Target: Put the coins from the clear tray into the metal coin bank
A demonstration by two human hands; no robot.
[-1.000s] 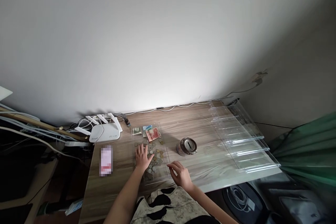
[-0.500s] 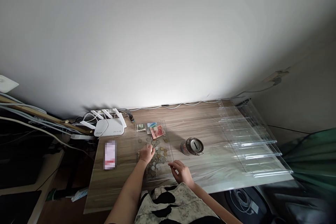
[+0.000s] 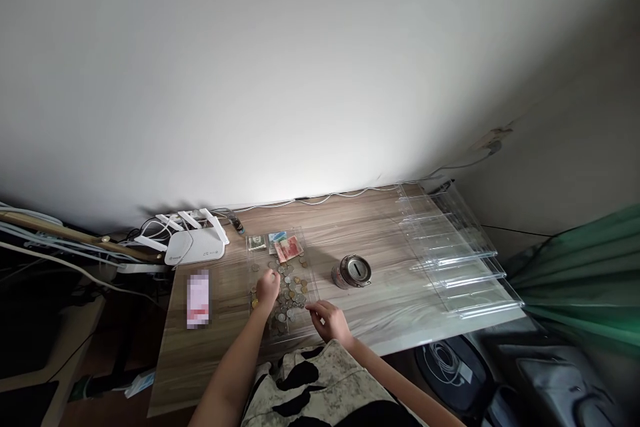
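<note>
Several silver and gold coins (image 3: 286, 297) lie scattered in a shallow clear tray (image 3: 314, 280) on the wooden desk. My left hand (image 3: 269, 285) is closed over the left part of the coins, and whatever is in its fingers is hidden. At the tray's right edge is my right hand (image 3: 330, 322), its fingers curled and its fingertips beside the coins; anything they pinch is too small to name. A red banknote (image 3: 289, 249), a blue one (image 3: 277, 240) and a greenish one (image 3: 257, 242) lie toward the tray's far end. Right of the tray, a metal coin bank (image 3: 353, 271) with a slotted lid stands upright.
A white router (image 3: 196, 244) with cables and a small dark bottle (image 3: 236, 222) stand at the desk's back left. A blurred pinkish pack (image 3: 199, 299) lies left of the tray. Clear stepped acrylic racks (image 3: 455, 253) cover the desk's right end, near a green curtain (image 3: 590, 267).
The whole view has shifted, so desk items appear further left. My right hand has come closer to the coins at the tray's right side. My left hand stays closed over the coins.
</note>
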